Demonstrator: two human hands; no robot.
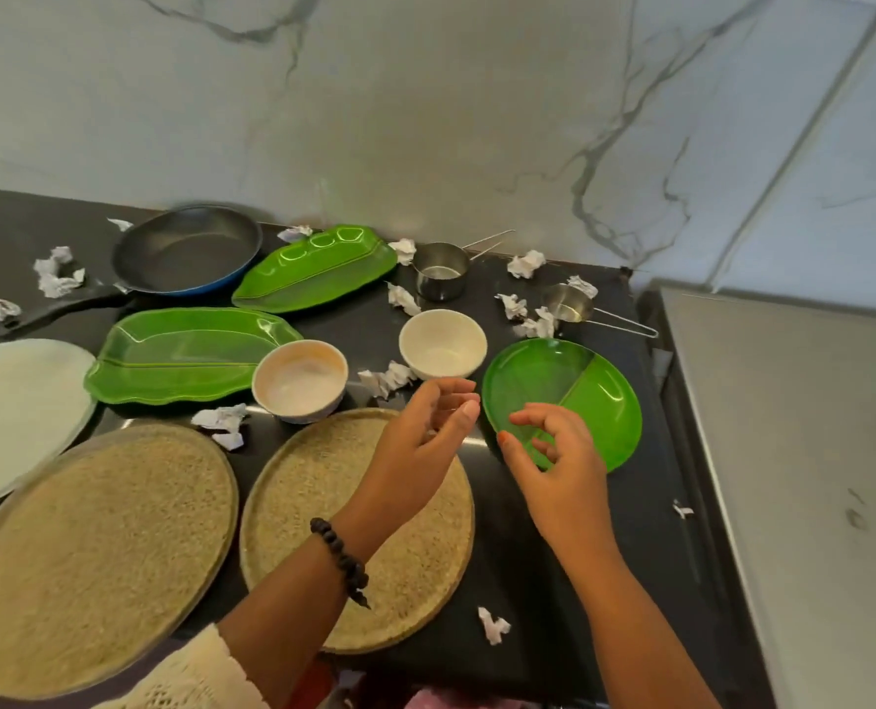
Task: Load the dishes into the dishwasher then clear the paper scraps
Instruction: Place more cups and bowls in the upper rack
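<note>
Grip: both hands were empty, fingers loosely curled, holding nothing. Left hand (428, 427) hovered over the far edge of the near woven mat (323, 509), fingertips close to the right cream bowl (442, 345). A dark bead bracelet (341, 557) sat on that wrist, cream knit sleeve (190, 678) below it. Right hand (553, 452) hung over the near-left rim of the round green divided plate (579, 401); contact with the plate could not be told.

Dishes were all on the dark counter (528, 555):
- second cream bowl (300, 378) left of the first, just beyond the mat
- two green leaf-shaped platters, one (185, 353) beside that bowl, the other (318, 268) farther back
- dark frying pan (187, 248) at back left, handle pointing left
- two steel measuring cups with wire handles, one (441, 271) at the back, one (568, 304) to the right
- pale plate (16, 411) at the left edge
- second woven mat (93, 555) at near left

Paper scraps were scattered across the counter: a cluster (57, 273) by the pan handle, one (387, 378) between the bowls, one (221, 419) between the mats, one (525, 263) at the back wall, a few (528, 319) by the right cup, one (494, 624) near the front edge.

Marble-veined wall (425, 120) behind, grey surface (809, 452) to the right.
</note>
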